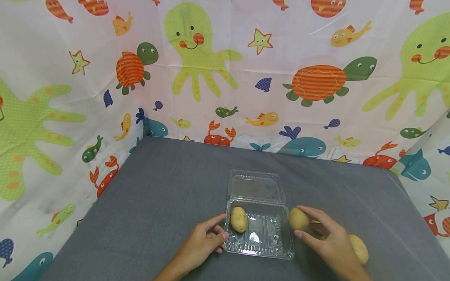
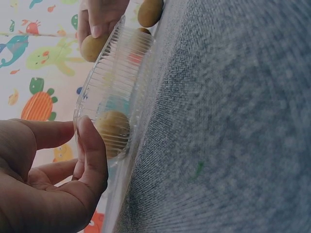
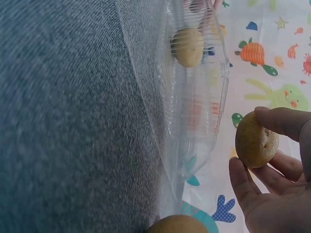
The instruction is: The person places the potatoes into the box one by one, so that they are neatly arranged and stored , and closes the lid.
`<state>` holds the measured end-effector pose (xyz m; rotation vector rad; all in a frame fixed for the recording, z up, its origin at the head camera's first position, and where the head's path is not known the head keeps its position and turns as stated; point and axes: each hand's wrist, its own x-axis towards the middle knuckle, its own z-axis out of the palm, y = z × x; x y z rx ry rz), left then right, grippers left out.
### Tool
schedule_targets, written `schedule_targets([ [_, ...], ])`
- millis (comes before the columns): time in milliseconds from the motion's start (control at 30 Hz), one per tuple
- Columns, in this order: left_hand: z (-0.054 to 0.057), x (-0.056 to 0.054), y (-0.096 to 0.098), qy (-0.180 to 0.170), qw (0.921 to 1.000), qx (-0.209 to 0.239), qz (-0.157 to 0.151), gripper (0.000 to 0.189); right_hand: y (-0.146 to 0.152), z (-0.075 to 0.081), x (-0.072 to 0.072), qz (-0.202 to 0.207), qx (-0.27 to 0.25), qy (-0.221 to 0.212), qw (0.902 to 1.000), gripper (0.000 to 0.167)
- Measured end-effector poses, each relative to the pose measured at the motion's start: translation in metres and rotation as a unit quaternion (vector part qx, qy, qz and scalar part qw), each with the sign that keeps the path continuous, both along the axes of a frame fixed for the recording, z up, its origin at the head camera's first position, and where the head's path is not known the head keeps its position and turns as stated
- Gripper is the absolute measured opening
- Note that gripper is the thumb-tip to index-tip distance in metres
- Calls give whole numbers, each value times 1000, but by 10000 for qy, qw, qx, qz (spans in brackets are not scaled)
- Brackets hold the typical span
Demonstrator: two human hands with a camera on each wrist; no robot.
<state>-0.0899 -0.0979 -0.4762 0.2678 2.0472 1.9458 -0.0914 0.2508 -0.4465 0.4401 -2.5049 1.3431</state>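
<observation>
Potato [image 1: 299, 219] held just off the tray's [image 1: 268, 236] right edge

Right hand's [image 1: 327, 239] got it in the fingertips, tray directly to its left; left hand [image 1: 202, 242] is pinching the left rim. Second potato [image 1: 239, 219] sits inside near the far-left corner, long axis front to back. Lid's [image 1: 256, 186] flipped open off the far edge.

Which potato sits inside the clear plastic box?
The potato toward the left of the box; the others are outside, one of them in the right hand's grip.
</observation>
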Motion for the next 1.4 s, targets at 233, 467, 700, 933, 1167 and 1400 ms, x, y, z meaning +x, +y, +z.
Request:
schedule_targets([
  [233,-1,0,0,-32,10000,11,37,62,-8,-2,-2,232,-134,-42,9996,65],
  [467,-1,0,0,-32,10000,23,19,62,-11,-5,-9,685,-276,-89,9972,65],
  [700,0,0,0,-40,10000,23,41,62,-23,-6,-14,1002,-398,182,9940,64],
  [933,1,0,0,-7,10000,14,38,62,-32,-7,-18,1026,-550,-48,9932,62],
  [1167,1,1,0,-17,10000,7,10,61,-36,-10,-20,1163,-564,-239,9913,62],
  [1400,1,0,0,7,10000,10,29,61,-40,-11,-23,1070,-399,-366,9928,62],
])
